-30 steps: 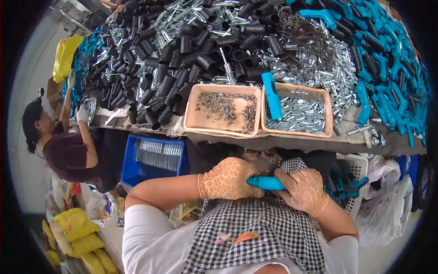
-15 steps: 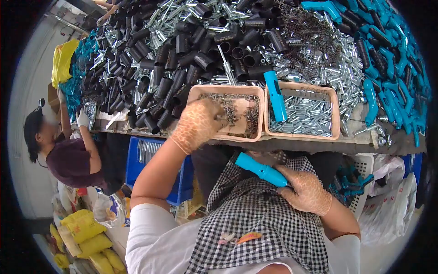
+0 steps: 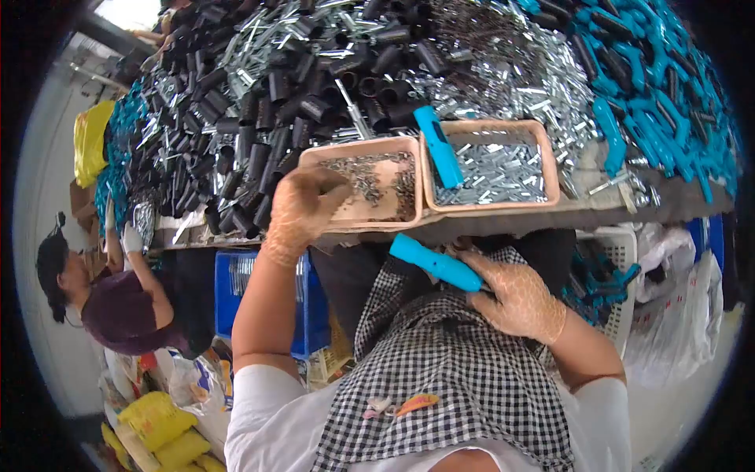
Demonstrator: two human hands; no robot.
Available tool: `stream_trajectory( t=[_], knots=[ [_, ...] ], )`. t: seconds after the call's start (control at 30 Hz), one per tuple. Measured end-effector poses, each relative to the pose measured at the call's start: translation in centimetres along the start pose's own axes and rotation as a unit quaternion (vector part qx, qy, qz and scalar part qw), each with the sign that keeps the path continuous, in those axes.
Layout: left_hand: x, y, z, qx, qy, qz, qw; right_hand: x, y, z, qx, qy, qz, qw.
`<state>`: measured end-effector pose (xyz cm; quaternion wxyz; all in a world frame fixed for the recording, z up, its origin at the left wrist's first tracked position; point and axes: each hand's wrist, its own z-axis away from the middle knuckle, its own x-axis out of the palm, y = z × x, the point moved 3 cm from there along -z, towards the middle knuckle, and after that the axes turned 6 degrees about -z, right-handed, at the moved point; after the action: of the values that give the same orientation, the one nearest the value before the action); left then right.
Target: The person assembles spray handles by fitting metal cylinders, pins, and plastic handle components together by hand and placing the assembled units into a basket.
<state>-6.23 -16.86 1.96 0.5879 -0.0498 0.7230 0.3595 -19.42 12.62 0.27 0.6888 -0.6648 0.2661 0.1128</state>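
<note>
My right hand (image 3: pixel 521 300), in a patterned glove, is closed around the rear end of a teal plastic handle (image 3: pixel 435 262) over my lap. The handle's wide end points up and left. My left hand (image 3: pixel 303 206), gloved alike, is over the left side of a tray of small metal parts (image 3: pixel 363 223). Its fingers are pinched together; whatever is between them is too small or hidden to name. Right beside it stands a second tray (image 3: pixel 495 206) of silvery metal pins (image 3: pixel 503 175). Another teal handle (image 3: pixel 440 149) leans across that tray's left rim.
Behind the trays lie heaps of black tubes (image 3: pixel 275 86), dark springs (image 3: pixel 491 31), metal pins (image 3: pixel 543 86) and teal handles (image 3: pixel 668 102). A blue crate (image 3: pixel 318 315) is under the table at left. A co-worker (image 3: pixel 126 303) works farther left. Plastic bags (image 3: pixel 676 315) hang at right.
My left hand has drawn back from the middle of the small-parts tray toward its left edge. My right hand keeps hold of the teal handle. The whole view has shifted slightly.
</note>
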Motion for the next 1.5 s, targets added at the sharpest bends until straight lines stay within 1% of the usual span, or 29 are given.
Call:
stream_trajectory(
  t=[0.03,0.07,0.1,0.13,0.17,0.23,0.27,0.3,0.43,0.53,0.57,0.6,0.63,0.7,0.73,0.77,0.83,0.87,0.97,1.07,1.13,1.2,1.23,1.27,1.37,1.4,1.43,1.47,1.5],
  knots=[
    [-0.4,0.4,0.8,0.01,0.043,0.068,0.997,0.0,0.1,0.1,0.008,0.003,0.01,1.0],
    [0.0,0.4,1.5,-0.06,0.033,0.156,0.985,0.0,0.2,0.1,0.012,0.005,0.022,1.0],
    [0.2,1.5,2.3,0.004,0.025,0.156,0.988,0.1,0.3,0.1,0.012,0.004,0.033,0.999],
    [0.3,2.8,3.1,0.068,0.018,0.153,0.986,0.1,0.3,0.0,-0.024,0.032,0.042,0.998],
    [0.4,4.2,3.9,0.128,0.01,0.15,0.98,0.1,0.1,-0.2,-0.023,0.027,0.05,0.998],
    [0.9,7.5,5.5,0.262,0.009,0.061,0.963,-0.2,-0.8,-0.6,-0.021,0.01,0.064,0.998],
    [1.5,8.4,5.7,0.292,-0.013,0.083,0.953,-0.1,-1.1,-0.6,-0.013,0.004,0.062,0.998],
    [2.1,8.7,6.0,0.334,0.014,0.079,0.939,-0.1,-1.3,-0.6,-0.004,0.0,0.061,0.998],
    [3.1,8.9,6.7,0.353,0.024,0.068,0.933,-0.2,-1.5,0.0,-0.008,0.001,0.087,0.996],
    [3.8,9.1,7.6,0.365,0.024,0.06,0.929,-0.2,-1.3,0.5,-0.006,0.015,0.03,0.999],
    [4.0,9.0,7.9,0.366,0.023,0.056,0.929,-0.1,-1.0,0.7,0.003,-0.004,-0.001,1.0],
    [4.3,8.6,8.3,0.386,0.001,0.044,0.921,0.0,-0.6,0.9,0.012,-0.024,-0.032,0.999],
    [4.3,8.5,8.7,0.38,-0.022,0.063,0.923,0.0,-0.3,1.0,0.022,-0.044,-0.064,0.997],
    [4.1,8.4,9.5,0.367,-0.068,0.099,0.922,0.1,0.0,1.0,0.054,-0.087,-0.142,0.984],
    [4.3,8.2,9.8,0.374,-0.076,0.066,0.922,0.1,0.1,1.0,0.071,-0.108,-0.181,0.975],
    [4.5,8.1,10.1,0.38,-0.076,0.039,0.921,0.2,0.4,1.2,0.134,-0.147,-0.213,0.957],
    [4.8,7.9,10.5,0.391,-0.075,-0.015,0.917,0.2,0.7,1.4,0.256,-0.222,-0.27,0.901],
    [4.7,7.6,10.7,0.428,-0.043,-0.003,0.903,0.1,0.5,1.3,0.254,-0.229,-0.273,0.899],
    [4.4,7.7,10.9,0.466,0.013,-0.044,0.884,-0.2,0.0,0.9,0.251,-0.247,-0.279,0.894],
    [3.8,8.0,11.0,0.499,0.036,-0.047,0.865,-0.3,0.1,0.7,0.259,-0.263,-0.287,0.884],
    [4.2,7.7,10.6,0.487,0.016,-0.019,0.873,-0.2,0.2,0.7,0.279,-0.271,-0.3,0.871],
    [4.5,7.8,10.1,0.47,-0.025,-0.01,0.882,-0.1,-0.6,0.5,0.158,-0.256,-0.124,0.946],
    [4.6,8.2,9.7,0.459,-0.057,-0.015,0.886,-0.1,-1.1,0.1,0.093,-0.244,-0.032,0.965],
    [4.7,8.5,9.5,0.447,-0.089,-0.019,0.89,0.2,-1.6,-0.3,0.092,-0.244,-0.036,0.965],
    [5.2,9.0,7.5,0.356,-0.168,-0.103,0.913,0.1,-1.5,-0.7,0.013,-0.16,-0.03,0.987],
    [3.9,9.6,5.8,0.244,-0.222,-0.106,0.938,-0.2,-1.0,-0.7,0.002,-0.145,-0.039,0.989],
    [2.7,9.3,4.7,0.221,-0.165,-0.089,0.957,-0.6,-0.7,-0.7,-0.014,-0.105,-0.05,0.993],
    [1.5,9.2,3.2,0.131,-0.157,-0.136,0.969,-1.0,-0.4,-0.6,-0.029,-0.065,-0.061,0.996],
    [1.4,7.1,1.9,0.113,-0.051,-0.122,0.985,-1.4,-0.2,-0.6,-0.044,-0.024,-0.071,0.996]
  ],
)
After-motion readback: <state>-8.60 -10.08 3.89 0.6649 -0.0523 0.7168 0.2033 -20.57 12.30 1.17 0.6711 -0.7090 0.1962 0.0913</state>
